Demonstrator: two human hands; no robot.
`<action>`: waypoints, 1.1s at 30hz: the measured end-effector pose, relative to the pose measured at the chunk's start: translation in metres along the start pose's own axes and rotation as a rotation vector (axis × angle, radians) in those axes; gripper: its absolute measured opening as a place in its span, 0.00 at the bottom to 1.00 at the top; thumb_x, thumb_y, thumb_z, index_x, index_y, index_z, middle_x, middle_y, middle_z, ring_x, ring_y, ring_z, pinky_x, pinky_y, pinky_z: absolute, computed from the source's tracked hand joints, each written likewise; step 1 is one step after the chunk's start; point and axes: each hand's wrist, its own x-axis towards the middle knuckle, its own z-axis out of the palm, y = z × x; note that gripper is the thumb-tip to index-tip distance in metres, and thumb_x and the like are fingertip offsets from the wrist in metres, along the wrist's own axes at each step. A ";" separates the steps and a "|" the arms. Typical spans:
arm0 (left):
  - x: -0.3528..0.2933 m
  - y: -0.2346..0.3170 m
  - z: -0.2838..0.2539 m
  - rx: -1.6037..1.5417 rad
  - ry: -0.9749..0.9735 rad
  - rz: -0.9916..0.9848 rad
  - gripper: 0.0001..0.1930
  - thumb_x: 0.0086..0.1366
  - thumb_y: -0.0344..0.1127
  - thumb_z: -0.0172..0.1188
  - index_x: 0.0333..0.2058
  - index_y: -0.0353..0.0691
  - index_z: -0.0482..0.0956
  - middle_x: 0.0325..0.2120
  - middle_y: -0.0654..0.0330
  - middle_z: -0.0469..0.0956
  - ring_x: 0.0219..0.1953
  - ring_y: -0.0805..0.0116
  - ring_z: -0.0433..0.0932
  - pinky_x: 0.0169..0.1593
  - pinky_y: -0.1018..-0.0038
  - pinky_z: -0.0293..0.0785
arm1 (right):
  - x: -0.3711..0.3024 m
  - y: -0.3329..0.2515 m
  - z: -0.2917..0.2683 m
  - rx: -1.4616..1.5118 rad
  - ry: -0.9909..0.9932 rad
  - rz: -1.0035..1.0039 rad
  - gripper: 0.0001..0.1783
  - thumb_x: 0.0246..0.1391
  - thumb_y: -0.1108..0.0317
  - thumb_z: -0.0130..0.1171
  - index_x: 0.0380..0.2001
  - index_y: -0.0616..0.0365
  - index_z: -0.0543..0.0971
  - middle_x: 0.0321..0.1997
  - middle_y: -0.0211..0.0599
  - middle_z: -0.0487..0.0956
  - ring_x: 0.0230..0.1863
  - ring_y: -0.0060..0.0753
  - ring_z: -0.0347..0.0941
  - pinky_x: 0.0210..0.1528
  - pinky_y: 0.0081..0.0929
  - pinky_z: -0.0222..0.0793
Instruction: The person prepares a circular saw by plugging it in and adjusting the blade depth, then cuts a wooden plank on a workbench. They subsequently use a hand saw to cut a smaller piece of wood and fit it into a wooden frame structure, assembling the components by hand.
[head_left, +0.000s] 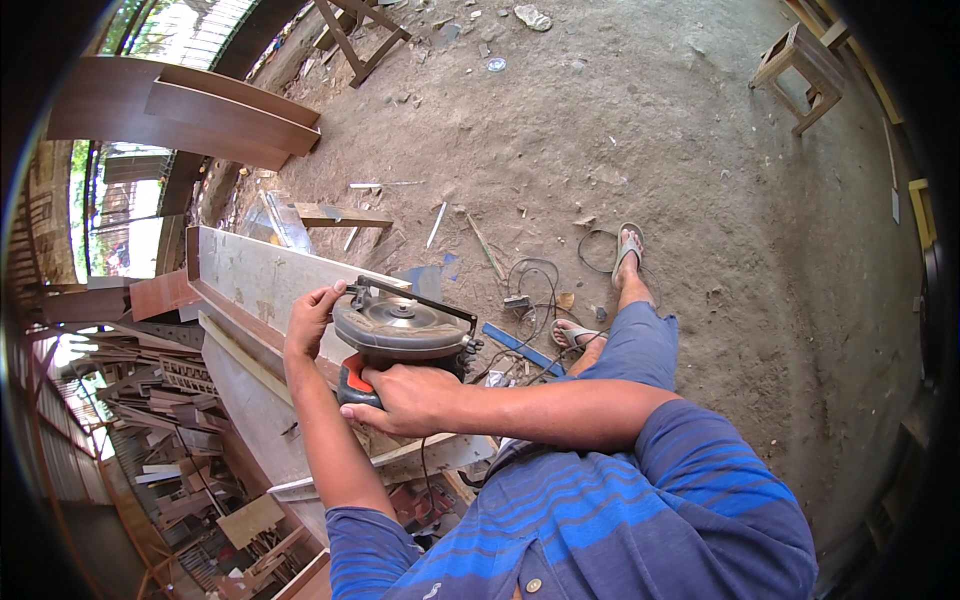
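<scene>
"while the right hand (pixel 415 398) is wrapped round the handle of the circular saw (pixel 385 338), what's the left hand (pixel 312 318) doing?"

"from where i stand, its thumb and fingertips pinch the saw's end; the saw sits between both hands, round blade (pixel 403 311) facing up."

"and past the hands?"

"a long pale board (pixel 262 264) stretches ahead and left of the left hand. right of the right hand, a blue strip (pixel 521 349) lies on the ground (pixel 700 230) near some dark cable (pixel 536 262)."
</scene>
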 end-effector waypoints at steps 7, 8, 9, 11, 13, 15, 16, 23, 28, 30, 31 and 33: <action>0.004 -0.002 -0.006 0.016 0.000 -0.002 0.21 0.69 0.52 0.70 0.40 0.37 0.89 0.26 0.73 0.80 0.27 0.85 0.70 0.32 0.81 0.63 | 0.003 -0.001 -0.001 0.016 0.007 -0.009 0.40 0.67 0.32 0.46 0.52 0.64 0.77 0.42 0.61 0.85 0.46 0.65 0.82 0.50 0.56 0.77; 0.004 -0.002 -0.006 0.006 0.000 -0.003 0.21 0.69 0.52 0.70 0.40 0.37 0.89 0.26 0.73 0.80 0.27 0.85 0.70 0.32 0.81 0.62 | 0.004 -0.001 -0.001 0.015 0.002 -0.004 0.40 0.67 0.32 0.46 0.52 0.64 0.77 0.42 0.61 0.85 0.46 0.65 0.82 0.50 0.56 0.77; 0.004 -0.002 -0.006 -0.004 0.000 -0.005 0.21 0.69 0.53 0.70 0.39 0.37 0.89 0.26 0.73 0.79 0.26 0.85 0.70 0.31 0.81 0.62 | 0.006 -0.002 -0.001 0.013 -0.003 0.000 0.40 0.68 0.32 0.46 0.52 0.64 0.77 0.42 0.61 0.85 0.47 0.65 0.82 0.50 0.55 0.77; 0.005 -0.003 -0.006 -0.007 -0.001 -0.008 0.21 0.69 0.53 0.69 0.39 0.38 0.89 0.26 0.73 0.79 0.26 0.85 0.69 0.31 0.81 0.61 | 0.007 -0.002 -0.002 0.016 -0.003 -0.001 0.40 0.68 0.32 0.46 0.52 0.64 0.76 0.42 0.61 0.85 0.47 0.64 0.82 0.51 0.55 0.77; 0.008 -0.005 -0.009 0.006 -0.002 -0.011 0.21 0.70 0.53 0.69 0.38 0.38 0.89 0.26 0.73 0.79 0.26 0.85 0.70 0.31 0.81 0.61 | 0.008 -0.004 -0.003 0.024 0.007 -0.012 0.40 0.68 0.32 0.46 0.53 0.64 0.76 0.42 0.61 0.85 0.47 0.64 0.82 0.51 0.55 0.77; 0.010 -0.009 -0.013 0.003 -0.003 -0.017 0.21 0.70 0.53 0.69 0.38 0.38 0.89 0.26 0.73 0.80 0.26 0.85 0.70 0.32 0.81 0.62 | 0.009 -0.005 -0.002 0.028 0.008 -0.009 0.40 0.68 0.32 0.46 0.53 0.64 0.76 0.43 0.61 0.85 0.47 0.64 0.82 0.52 0.55 0.77; 0.011 -0.008 -0.013 0.002 -0.005 -0.019 0.21 0.70 0.53 0.68 0.38 0.38 0.89 0.26 0.73 0.80 0.27 0.85 0.70 0.32 0.81 0.62 | 0.010 -0.004 -0.002 0.030 0.010 -0.006 0.40 0.68 0.32 0.46 0.53 0.64 0.76 0.43 0.62 0.85 0.47 0.64 0.82 0.52 0.55 0.77; 0.011 -0.004 -0.014 -0.017 -0.004 -0.024 0.21 0.71 0.53 0.68 0.39 0.37 0.89 0.27 0.72 0.81 0.27 0.84 0.72 0.33 0.81 0.64 | 0.020 -0.003 0.000 0.027 0.003 -0.012 0.40 0.68 0.33 0.47 0.53 0.65 0.76 0.43 0.62 0.85 0.48 0.64 0.82 0.53 0.55 0.77; 0.016 -0.006 -0.020 -0.012 -0.011 -0.031 0.22 0.71 0.53 0.68 0.39 0.36 0.89 0.28 0.71 0.81 0.28 0.83 0.73 0.34 0.80 0.66 | 0.026 -0.005 0.000 0.042 0.013 -0.016 0.40 0.68 0.33 0.48 0.53 0.66 0.75 0.43 0.62 0.84 0.48 0.64 0.82 0.53 0.54 0.76; 0.016 -0.005 -0.021 -0.006 -0.007 -0.031 0.22 0.71 0.53 0.68 0.39 0.36 0.89 0.27 0.71 0.81 0.28 0.83 0.72 0.34 0.80 0.66 | 0.028 -0.006 -0.002 0.040 0.004 -0.013 0.40 0.68 0.34 0.47 0.53 0.66 0.75 0.43 0.62 0.84 0.48 0.64 0.82 0.53 0.54 0.76; 0.016 -0.005 -0.021 -0.004 -0.004 -0.031 0.22 0.71 0.53 0.68 0.39 0.35 0.89 0.27 0.71 0.81 0.28 0.83 0.72 0.33 0.80 0.66 | 0.029 -0.006 -0.002 0.039 -0.001 -0.012 0.40 0.68 0.34 0.47 0.53 0.66 0.75 0.43 0.62 0.84 0.49 0.64 0.82 0.53 0.54 0.76; 0.020 -0.008 -0.027 0.013 -0.009 -0.033 0.22 0.71 0.53 0.68 0.39 0.36 0.89 0.27 0.71 0.81 0.28 0.83 0.72 0.33 0.80 0.65 | 0.033 -0.004 0.001 0.037 0.008 -0.030 0.41 0.67 0.34 0.48 0.55 0.67 0.75 0.43 0.64 0.85 0.48 0.64 0.83 0.53 0.53 0.78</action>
